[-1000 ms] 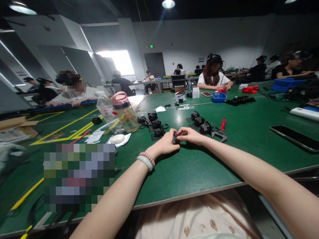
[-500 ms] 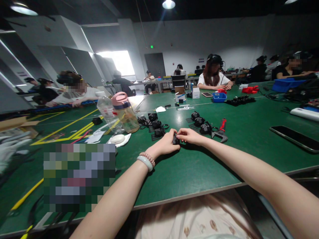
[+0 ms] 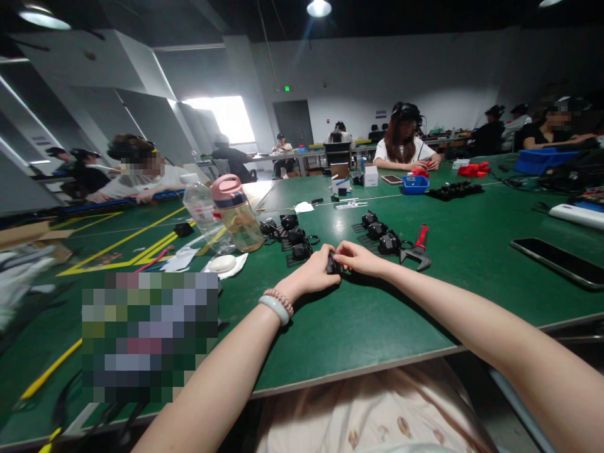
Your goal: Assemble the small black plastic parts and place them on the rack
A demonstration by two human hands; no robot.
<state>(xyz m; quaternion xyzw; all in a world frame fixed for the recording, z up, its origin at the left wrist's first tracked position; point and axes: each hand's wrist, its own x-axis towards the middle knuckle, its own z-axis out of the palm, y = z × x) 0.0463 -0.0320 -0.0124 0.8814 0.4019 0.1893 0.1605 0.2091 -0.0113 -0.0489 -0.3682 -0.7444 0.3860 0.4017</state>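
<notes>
1. Clock centre is the small black part (image 3: 333, 265), 12 being the far side. Over around 10, well off, a co-worker (image 3: 141, 171) in a pale top leans at the green table (image 3: 302, 343), both arms forward.
2. Nearer, between 9 and 10: a clear plastic bottle (image 3: 195, 201), and just beside it, overlapping in view, an amber see-through bottle (image 3: 241, 220) with a pink lid.
3. At 9 there's a round white thing (image 3: 224, 263) lying on a white sheet (image 3: 240, 264).
4. At 10, close by: a bunch of black pieces (image 3: 296, 235), too dark to make out much detail.
5. Left hand (image 3: 312, 269), on the 9 side, has its fingers closed round the black part, holding it low over the table. Pale bangle (image 3: 274, 308) plus a coiled band (image 3: 279, 298) on that wrist.
6. So the black part sits right between the two hands.
7. Right hand (image 3: 361, 258), 3 o'clock side: fingers bunched in narrow, tips at the part. Can't tell if they're gripping or just touching.
8. At 2, a row of similar black pieces (image 3: 377, 230).
9. Farther out at 2, a blue bin (image 3: 416, 185).
10. At 3, an adjustable wrench (image 3: 418, 250) with a red-and-black handle, then a dark phone (image 3: 559, 262) well past it.
</notes>
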